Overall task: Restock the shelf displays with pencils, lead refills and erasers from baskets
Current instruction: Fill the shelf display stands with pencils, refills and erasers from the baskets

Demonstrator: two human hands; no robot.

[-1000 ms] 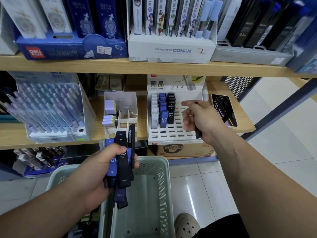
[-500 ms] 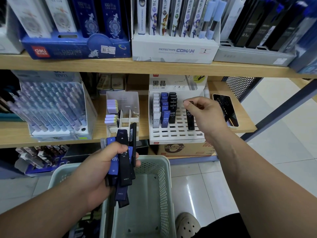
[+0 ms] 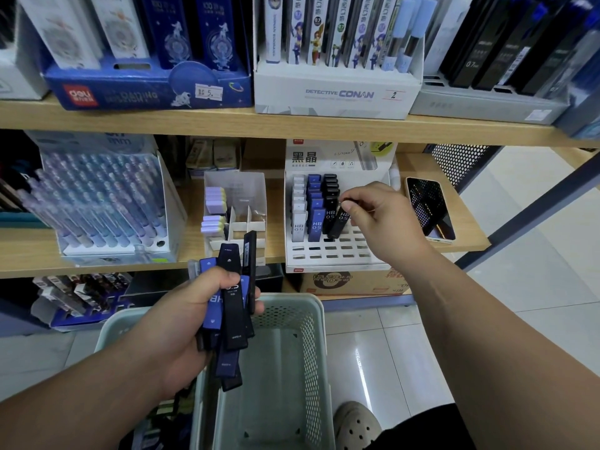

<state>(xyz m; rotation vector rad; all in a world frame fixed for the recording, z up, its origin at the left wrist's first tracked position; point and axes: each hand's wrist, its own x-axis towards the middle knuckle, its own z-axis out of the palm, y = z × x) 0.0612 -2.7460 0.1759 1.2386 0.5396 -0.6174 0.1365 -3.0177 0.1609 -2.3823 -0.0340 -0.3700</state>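
At nine o'clock the tiered pencil display (image 3: 107, 206) looks well filled, lilac barrels packed row on row. Just right of it the eraser box (image 3: 235, 190) holds a few lilac erasers down its left side with bare dividers beside them, so that one looks short of stock. At seven o'clock the left hand (image 3: 181, 323) is wrapped round a bundle of lead refill cases (image 3: 233, 313), blue and black, a fair handful waiting to go up. Under it at six o'clock sits the pale green basket (image 3: 308, 345), and what shows of its inside looks bare. Now to one o'clock: the white slotted rack (image 3: 337, 254) has a grey column, a blue column and a black column standing at its left. The right hand (image 3: 386, 219) pinches the top of a black refill case (image 3: 339, 225) between thumb and fingertips, tilted, its foot at a slot just right of the black column. The front rows and right side are open slots, so I'd call this rack under half done. A phone (image 3: 428, 209) lies at three o'clock.
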